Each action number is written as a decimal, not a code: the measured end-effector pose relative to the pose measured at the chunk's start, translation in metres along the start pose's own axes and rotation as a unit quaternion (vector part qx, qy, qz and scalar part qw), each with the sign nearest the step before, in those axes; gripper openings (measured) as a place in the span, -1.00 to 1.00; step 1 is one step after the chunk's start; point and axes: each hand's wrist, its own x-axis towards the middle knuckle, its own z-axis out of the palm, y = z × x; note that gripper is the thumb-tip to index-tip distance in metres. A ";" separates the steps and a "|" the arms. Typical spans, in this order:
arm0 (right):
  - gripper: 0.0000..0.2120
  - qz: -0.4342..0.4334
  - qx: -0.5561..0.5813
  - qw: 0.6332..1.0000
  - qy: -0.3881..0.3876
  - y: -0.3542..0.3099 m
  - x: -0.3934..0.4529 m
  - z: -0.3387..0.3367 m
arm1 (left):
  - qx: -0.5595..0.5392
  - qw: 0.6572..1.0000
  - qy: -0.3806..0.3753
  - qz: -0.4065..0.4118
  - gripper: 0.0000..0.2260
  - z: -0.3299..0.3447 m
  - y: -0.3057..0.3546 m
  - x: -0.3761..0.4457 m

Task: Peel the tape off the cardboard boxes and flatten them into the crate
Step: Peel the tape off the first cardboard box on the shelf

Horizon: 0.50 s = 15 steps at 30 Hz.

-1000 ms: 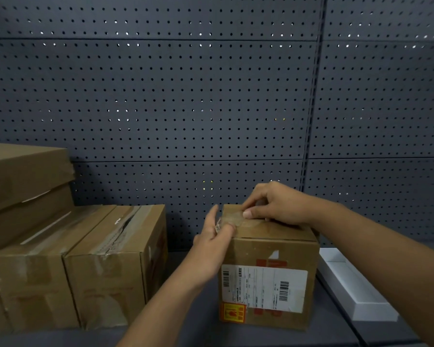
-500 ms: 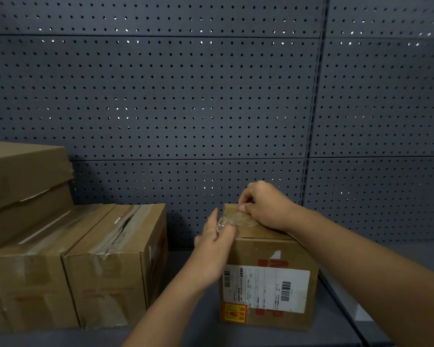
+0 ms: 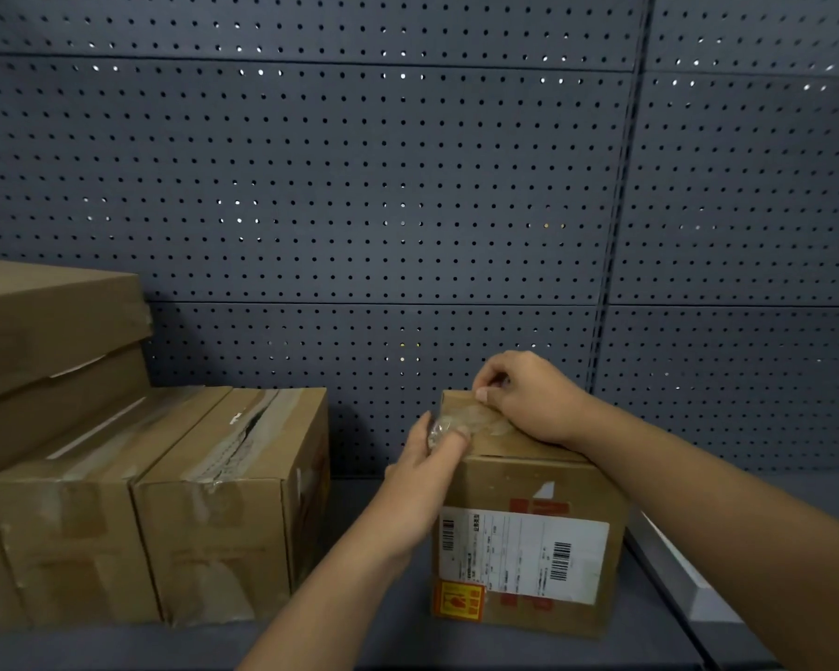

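A small cardboard box (image 3: 529, 481) with a white shipping label (image 3: 524, 554) stands on the grey shelf right of centre. Clear tape (image 3: 475, 418) runs across its top. My left hand (image 3: 432, 472) is against the box's left upper edge and holds a crumpled wad of peeled clear tape (image 3: 439, 428) between thumb and fingers. My right hand (image 3: 524, 394) rests on the box top with curled fingers, its fingertips picking at the tape near the far left corner. No crate is in view.
Two taped cardboard boxes (image 3: 180, 506) stand side by side at the left, with flatter boxes (image 3: 44, 331) stacked behind them. A dark pegboard wall (image 3: 359, 186) backs the shelf (image 3: 369, 636). A white box (image 3: 688, 573) lies at the right, behind my right forearm.
My right hand slid from the middle of the box top toward its far left corner and curled tighter on the tape. The left hand stayed at the box's left edge.
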 end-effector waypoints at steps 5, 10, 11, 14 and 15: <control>-0.63 0.059 -0.168 0.984 -0.018 0.006 0.000 -0.004 | -0.067 0.994 -0.049 0.073 -0.79 -0.009 0.011 -0.018; -0.56 0.036 -0.031 0.999 -0.021 0.007 -0.006 -0.006 | -0.084 0.987 -0.069 0.122 -0.75 -0.014 0.008 -0.029; -0.57 0.015 -0.046 0.999 0.002 0.005 -0.008 -0.005 | -0.083 0.986 -0.069 0.128 -0.72 -0.015 0.007 -0.030; -0.69 -0.058 -0.090 0.990 0.094 -0.002 -0.018 0.001 | -0.073 0.987 -0.018 0.143 -0.57 -0.017 -0.001 -0.025; -0.72 -0.084 -0.091 0.986 0.111 -0.002 -0.021 0.004 | -0.070 0.987 0.017 0.147 -0.56 -0.016 -0.006 -0.022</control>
